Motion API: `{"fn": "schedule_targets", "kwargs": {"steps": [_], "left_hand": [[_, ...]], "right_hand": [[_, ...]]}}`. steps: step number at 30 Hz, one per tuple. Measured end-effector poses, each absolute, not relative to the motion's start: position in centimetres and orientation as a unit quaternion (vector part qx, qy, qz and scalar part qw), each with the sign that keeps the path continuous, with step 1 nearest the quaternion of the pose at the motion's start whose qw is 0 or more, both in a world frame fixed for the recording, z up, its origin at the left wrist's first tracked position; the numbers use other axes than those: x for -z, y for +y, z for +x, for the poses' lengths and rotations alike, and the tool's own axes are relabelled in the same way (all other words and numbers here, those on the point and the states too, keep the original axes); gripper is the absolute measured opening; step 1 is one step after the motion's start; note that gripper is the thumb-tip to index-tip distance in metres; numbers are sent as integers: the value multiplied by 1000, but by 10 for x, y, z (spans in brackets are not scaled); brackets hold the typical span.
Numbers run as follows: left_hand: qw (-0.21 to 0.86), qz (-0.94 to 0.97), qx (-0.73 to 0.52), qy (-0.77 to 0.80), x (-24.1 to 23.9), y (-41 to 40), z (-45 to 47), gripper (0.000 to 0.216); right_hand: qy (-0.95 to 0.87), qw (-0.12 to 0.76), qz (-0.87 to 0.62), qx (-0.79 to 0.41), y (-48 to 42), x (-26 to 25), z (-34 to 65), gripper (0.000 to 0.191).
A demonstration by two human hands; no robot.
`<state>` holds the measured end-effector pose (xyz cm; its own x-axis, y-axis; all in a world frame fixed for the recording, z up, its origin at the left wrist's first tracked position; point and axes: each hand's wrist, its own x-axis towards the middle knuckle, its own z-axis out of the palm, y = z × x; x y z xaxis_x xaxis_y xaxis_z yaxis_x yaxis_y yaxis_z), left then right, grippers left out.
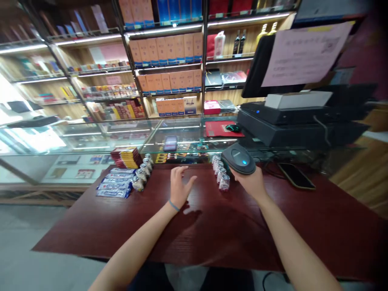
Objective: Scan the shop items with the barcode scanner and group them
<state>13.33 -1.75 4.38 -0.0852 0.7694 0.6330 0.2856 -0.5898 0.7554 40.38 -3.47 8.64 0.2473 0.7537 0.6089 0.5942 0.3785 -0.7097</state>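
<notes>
My right hand [250,182] is wrapped round the handle of a dark barcode scanner [239,157], whose top shows a small blue light. Just left of the scanner stands a row of small jars [223,182] with pale contents. Over the middle of the counter, my left hand [180,186] is held with thumb and fingers apart and nothing in it. A second row of similar jars [142,173] stands to its left. Beside those lie several blue-and-white packets [115,184], with stacked red and yellow boxes [125,157] behind them.
The dark red counter [182,242] meets a glass display case [182,125] at the back. A phone [296,176] and cables lie at the right. Behind them stand a black cash register [297,125] and a monitor with a paper sheet [306,54]. Stocked shelves [165,66] line the wall.
</notes>
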Motion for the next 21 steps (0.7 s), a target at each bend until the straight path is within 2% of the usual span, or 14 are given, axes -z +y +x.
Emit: {"fn": "schedule_targets", "kwargs": {"steps": [4, 7, 10, 16, 21], "left_hand": [[61, 617, -602, 503, -52, -10, 53, 33], [-31, 582, -593, 555, -50, -4, 0, 45], [-77, 577, -569, 581, -42, -1, -38, 57], [-38, 611, -530, 587, -8, -2, -74, 76], [26, 609, -536, 584, 8, 2, -85, 77]], "right_hand": [[-657, 544, -518, -68, -38, -94, 371, 25], [-682, 522, -509, -64, -40, -94, 344, 34], [-705, 491, -505, -79, -43, -92, 316, 39], [-751, 422, -494, -115, -49, -69, 280, 30], [-795, 371, -467, -109, -58, -48, 271, 42]]}}
